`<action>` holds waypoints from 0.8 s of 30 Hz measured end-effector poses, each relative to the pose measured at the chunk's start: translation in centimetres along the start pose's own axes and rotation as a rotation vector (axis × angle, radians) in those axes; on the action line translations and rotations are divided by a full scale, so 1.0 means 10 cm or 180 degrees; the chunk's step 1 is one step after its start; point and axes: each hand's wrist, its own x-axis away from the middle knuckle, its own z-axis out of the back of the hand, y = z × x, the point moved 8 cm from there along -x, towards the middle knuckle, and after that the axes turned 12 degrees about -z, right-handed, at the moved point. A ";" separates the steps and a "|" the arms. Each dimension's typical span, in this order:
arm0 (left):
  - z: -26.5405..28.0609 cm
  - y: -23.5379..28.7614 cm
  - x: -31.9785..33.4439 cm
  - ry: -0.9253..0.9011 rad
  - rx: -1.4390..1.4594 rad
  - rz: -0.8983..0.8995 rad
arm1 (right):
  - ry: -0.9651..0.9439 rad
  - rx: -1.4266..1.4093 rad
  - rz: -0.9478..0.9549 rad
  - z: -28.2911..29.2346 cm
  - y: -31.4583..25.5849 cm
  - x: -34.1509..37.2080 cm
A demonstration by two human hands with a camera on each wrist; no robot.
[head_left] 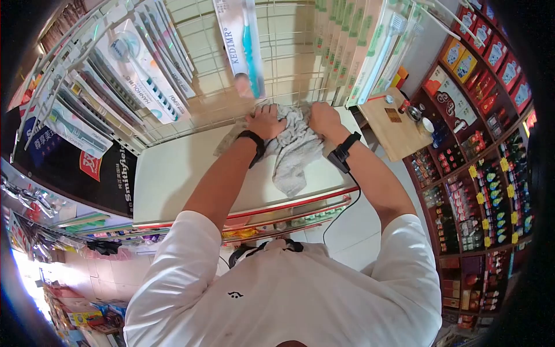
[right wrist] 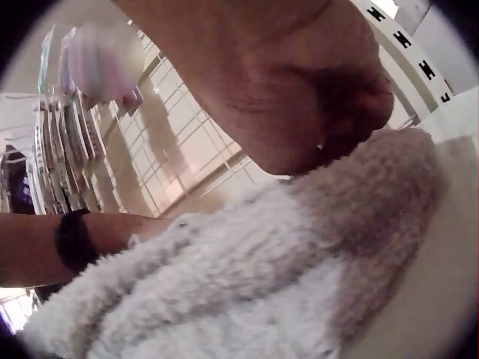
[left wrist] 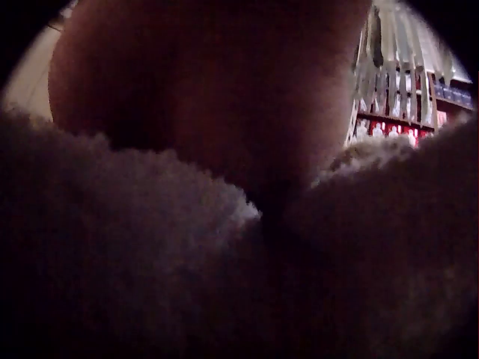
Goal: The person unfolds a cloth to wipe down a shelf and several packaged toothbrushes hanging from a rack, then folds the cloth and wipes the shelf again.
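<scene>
A crumpled grey-white cloth (head_left: 293, 151) lies on the white shelf (head_left: 173, 173), near its back edge. On the cloth's left side rests my left hand (head_left: 266, 122), fingers spread toward the wire grid. My right hand (head_left: 325, 120) grips the cloth's right side with curled fingers. In the right wrist view the right hand (right wrist: 299, 105) is closed on the fluffy cloth (right wrist: 224, 277). The left wrist view is dark, filled by the left hand (left wrist: 209, 90) and cloth (left wrist: 112, 224). Something clear, like plastic, lies left of the cloth.
Packaged toothbrushes (head_left: 245, 49) hang on hooks from the wire grid (head_left: 196, 58) behind and above the shelf. A wooden board (head_left: 393, 130) with small items stands at the right. Beyond it are shelves of bottles (head_left: 491, 196). A black cable runs from the right wrist.
</scene>
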 end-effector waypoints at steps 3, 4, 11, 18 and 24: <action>-0.03 -0.04 -0.01 -0.0085 -0.0010 0.0028 | 0.0688 -0.0400 0.0084 0.03 0.05 -0.18; -0.05 -0.05 -0.03 -0.0018 -0.0054 0.0029 | 0.1078 -0.1022 0.0412 0.16 0.02 -0.15; -0.07 -0.07 -0.09 0.0153 -0.0053 0.0107 | 0.0617 -0.0877 0.1007 0.01 -0.18 -0.13; -0.25 -0.17 -0.19 0.0670 -0.0388 -0.0188 | 0.0937 -0.0509 0.1216 -0.02 -0.27 -0.29; -0.24 -0.17 -0.08 0.0580 -0.0784 -0.0585 | -0.0115 0.0610 0.0597 -0.25 -0.32 -0.56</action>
